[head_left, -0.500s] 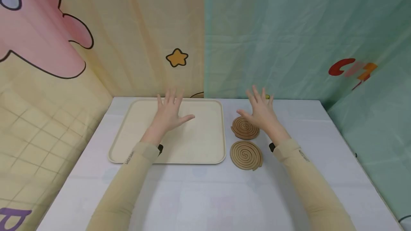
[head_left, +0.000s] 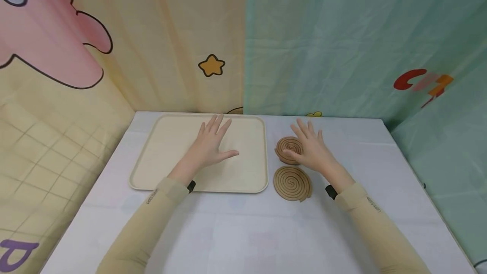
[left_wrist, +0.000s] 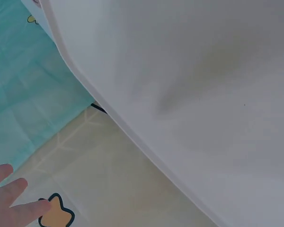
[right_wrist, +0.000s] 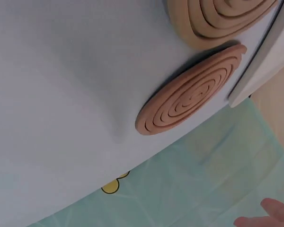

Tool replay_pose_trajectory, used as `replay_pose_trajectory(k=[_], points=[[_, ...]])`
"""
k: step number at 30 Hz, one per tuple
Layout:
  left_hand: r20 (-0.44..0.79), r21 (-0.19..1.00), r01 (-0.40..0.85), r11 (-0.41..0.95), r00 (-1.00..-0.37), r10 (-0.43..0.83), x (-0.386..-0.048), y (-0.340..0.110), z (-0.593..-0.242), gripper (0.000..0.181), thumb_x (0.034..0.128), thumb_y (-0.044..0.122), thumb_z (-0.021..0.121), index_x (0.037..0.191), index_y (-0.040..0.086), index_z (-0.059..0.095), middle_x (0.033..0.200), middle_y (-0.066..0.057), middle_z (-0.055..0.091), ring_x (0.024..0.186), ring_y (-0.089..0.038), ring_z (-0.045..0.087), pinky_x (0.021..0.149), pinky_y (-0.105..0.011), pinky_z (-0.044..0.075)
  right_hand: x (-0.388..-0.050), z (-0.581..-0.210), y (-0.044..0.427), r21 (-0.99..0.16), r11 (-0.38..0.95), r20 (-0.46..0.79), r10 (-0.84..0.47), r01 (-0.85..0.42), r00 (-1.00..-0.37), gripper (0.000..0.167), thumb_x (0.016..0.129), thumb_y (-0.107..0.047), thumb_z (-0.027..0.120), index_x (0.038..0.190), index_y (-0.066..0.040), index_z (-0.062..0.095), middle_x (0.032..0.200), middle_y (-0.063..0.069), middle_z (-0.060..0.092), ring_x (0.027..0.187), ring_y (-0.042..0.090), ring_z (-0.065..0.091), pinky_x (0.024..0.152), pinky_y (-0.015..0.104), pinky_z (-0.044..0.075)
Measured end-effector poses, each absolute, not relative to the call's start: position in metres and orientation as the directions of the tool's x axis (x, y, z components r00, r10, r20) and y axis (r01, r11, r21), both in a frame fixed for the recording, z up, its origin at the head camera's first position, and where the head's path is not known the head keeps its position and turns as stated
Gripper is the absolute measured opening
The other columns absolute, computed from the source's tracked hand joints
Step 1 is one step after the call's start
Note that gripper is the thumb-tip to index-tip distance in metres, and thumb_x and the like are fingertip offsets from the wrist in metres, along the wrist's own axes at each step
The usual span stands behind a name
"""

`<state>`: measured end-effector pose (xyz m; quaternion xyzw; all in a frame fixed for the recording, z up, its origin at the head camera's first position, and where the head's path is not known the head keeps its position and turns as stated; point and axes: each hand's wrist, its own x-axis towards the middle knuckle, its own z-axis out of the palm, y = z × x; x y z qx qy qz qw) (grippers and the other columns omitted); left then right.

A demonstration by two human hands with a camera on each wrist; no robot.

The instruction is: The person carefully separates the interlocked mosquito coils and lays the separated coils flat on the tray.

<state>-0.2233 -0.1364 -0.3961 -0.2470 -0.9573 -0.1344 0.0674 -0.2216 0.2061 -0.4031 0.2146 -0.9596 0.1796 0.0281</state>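
Two flat spiral coils lie on the white table, right of a cream tray (head_left: 247, 183). The far coil (head_left: 286, 143) is a redder brown, and the near coil (head_left: 292, 183) is lighter tan. Above the middle of the tray hovers my left hand (head_left: 207, 147), fingers spread and holding nothing. My right hand (head_left: 313, 149) hangs over the far coil's right side with its fingers apart, hiding part of that coil. In the right wrist view both the redder coil (right_wrist: 191, 94) and the lighter coil (right_wrist: 213, 19) show, away from the fingertips (right_wrist: 274, 208).
The white table (head_left: 243, 231) runs back to a cream curtain (head_left: 171, 45) and a green curtain (head_left: 323, 45). The tray's raised edge (left_wrist: 132, 137) crosses the left wrist view. Black bands sit at both wrists.
Both hands have drawn slightly back toward the person and come lower in the head view. The left hand has also shifted a little right. The coils and tray stay in place.
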Motion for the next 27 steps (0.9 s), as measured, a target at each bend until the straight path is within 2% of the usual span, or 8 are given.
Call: replay_pose_trajectory(k=[6,10,14,17,21,27], points=[[0.219,0.243,0.558,0.793,-0.829,0.515,-0.207,-0.125,-0.404,0.093,0.0848,0.058,0.068,0.154,0.009,0.031,0.16,-0.022,0.024,0.149,-0.041,0.019,0.117,-0.065,0.021,-0.204,-0.412,0.211,-0.428,0.808,0.065,-0.42,-0.405,-0.905,0.087,0.09,-0.045,0.069,0.155,-0.007,0.026,0.164,0.02,0.012,0.148,0.051,0.004,0.112,0.076,0.008],[0.203,0.331,0.558,0.761,-0.829,0.52,-0.197,-0.114,-0.41,0.091,0.0848,0.055,0.069,0.154,0.009,0.031,0.16,-0.021,0.025,0.149,-0.039,0.021,0.118,-0.061,0.023,-0.195,-0.417,0.215,-0.462,0.797,0.025,-0.426,-0.388,-0.904,0.086,0.089,-0.042,0.071,0.155,-0.006,0.027,0.164,0.02,0.014,0.147,0.052,0.007,0.111,0.077,0.011],[0.136,0.456,0.521,0.722,-0.842,0.522,-0.186,-0.101,-0.416,0.09,0.0859,0.055,0.069,0.155,0.013,0.029,0.162,-0.016,0.022,0.149,-0.037,0.021,0.12,-0.057,0.024,-0.19,-0.42,0.217,-0.485,0.784,0.002,-0.442,-0.387,-0.897,0.086,0.089,-0.04,0.071,0.155,-0.006,0.027,0.164,0.019,0.015,0.147,0.051,0.012,0.11,0.076,0.014],[0.08,0.531,0.489,0.692,-0.842,0.534,-0.179,-0.088,-0.42,0.09,0.0869,0.054,0.068,0.156,0.014,0.027,0.163,-0.014,0.021,0.15,-0.035,0.021,0.12,-0.055,0.026,-0.186,-0.423,0.219,-0.501,0.776,-0.012,-0.448,-0.382,-0.894,0.086,0.089,-0.041,0.071,0.155,-0.006,0.027,0.163,0.02,0.017,0.146,0.048,0.019,0.111,0.072,0.023],[0.023,0.59,0.455,0.667,-0.835,0.549,-0.171,-0.069,-0.425,0.09,0.088,0.053,0.067,0.156,0.012,0.025,0.162,-0.014,0.023,0.149,-0.034,0.022,0.119,-0.052,0.028,-0.182,-0.427,0.222,-0.507,0.776,-0.021,-0.447,-0.376,-0.894,0.087,0.089,-0.044,0.071,0.154,-0.003,0.029,0.159,0.024,0.026,0.142,0.048,0.031,0.108,0.066,0.035],[-0.083,0.671,0.357,0.65,-0.835,0.544,-0.163,-0.042,-0.432,0.085,0.0911,0.051,0.064,0.155,0.009,0.026,0.159,-0.013,0.033,0.147,-0.035,0.028,0.118,-0.051,0.031,-0.179,-0.43,0.226,-0.518,0.776,-0.042,-0.445,-0.361,-0.895,0.085,0.089,-0.045,0.07,0.15,0.002,0.033,0.15,0.026,0.041,0.134,0.048,0.043,0.103,0.065,0.041]])
